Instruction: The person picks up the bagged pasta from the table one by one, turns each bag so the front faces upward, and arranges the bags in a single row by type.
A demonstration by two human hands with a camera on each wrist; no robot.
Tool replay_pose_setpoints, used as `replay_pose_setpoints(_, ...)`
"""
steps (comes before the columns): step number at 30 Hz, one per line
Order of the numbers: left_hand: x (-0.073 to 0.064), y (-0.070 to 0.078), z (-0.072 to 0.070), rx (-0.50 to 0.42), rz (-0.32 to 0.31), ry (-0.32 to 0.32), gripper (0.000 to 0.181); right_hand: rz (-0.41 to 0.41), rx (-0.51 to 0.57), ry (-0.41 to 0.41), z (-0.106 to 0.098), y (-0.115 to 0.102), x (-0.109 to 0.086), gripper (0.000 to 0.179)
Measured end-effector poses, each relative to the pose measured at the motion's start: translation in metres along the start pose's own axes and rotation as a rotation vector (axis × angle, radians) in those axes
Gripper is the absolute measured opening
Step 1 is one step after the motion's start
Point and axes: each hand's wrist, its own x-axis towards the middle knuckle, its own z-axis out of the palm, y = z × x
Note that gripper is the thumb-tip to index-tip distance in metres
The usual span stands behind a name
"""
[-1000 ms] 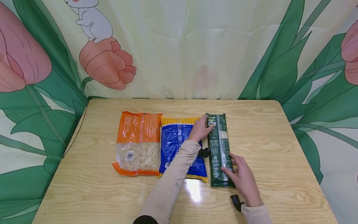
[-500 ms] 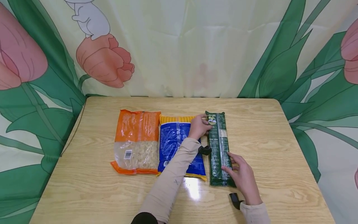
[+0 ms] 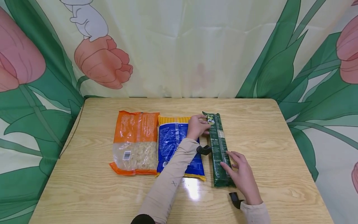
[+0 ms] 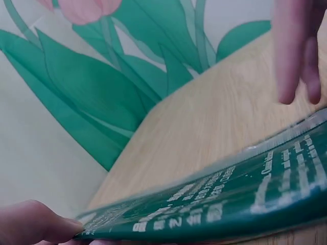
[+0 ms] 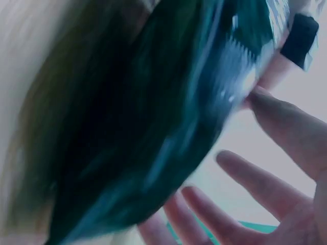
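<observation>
A long green pack of spaghetti lies lengthwise on the table's right half, tilted on its long side and looking narrower from above. My left hand pinches its far left edge; in the left wrist view the thumb presses on the pack's end. Beside the near right part of the pack is my right hand, thumb and fingers spread and fairly straight. In the right wrist view the thumb meets the pack's edge, while some fingertips are hidden behind the blurred green wrapper.
Left of the spaghetti lies a blue and yellow bag, partly covered by my left forearm. An orange bag with a clear window lies beside it. The wooden table ends at a floral curtain behind.
The spaghetti pack has tipped onto its side and its far end has shifted slightly left. The left hand still pinches the far end; the right hand has barely moved.
</observation>
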Motion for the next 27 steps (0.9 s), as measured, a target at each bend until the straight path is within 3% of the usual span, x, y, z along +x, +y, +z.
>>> replay_pose_setpoints(6,-0.005,0.009,0.003,-0.033,-0.019,0.019,0.044,0.004,0.001,-0.010,0.002,-0.013,0.001,0.074)
replay_pose_setpoints(17,-0.010,0.023,0.005,-0.003,0.000,0.008,0.043,-0.055,-0.004,-0.010,0.002,-0.018,0.005,0.063)
replay_pose_setpoints(21,-0.011,0.024,0.008,0.010,0.008,-0.001,0.043,-0.046,0.063,-0.051,-0.001,-0.018,0.006,0.067)
replay_pose_setpoints(27,-0.016,0.024,0.010,-0.011,0.014,0.003,0.042,0.051,0.204,-0.112,-0.005,-0.018,0.008,0.071)
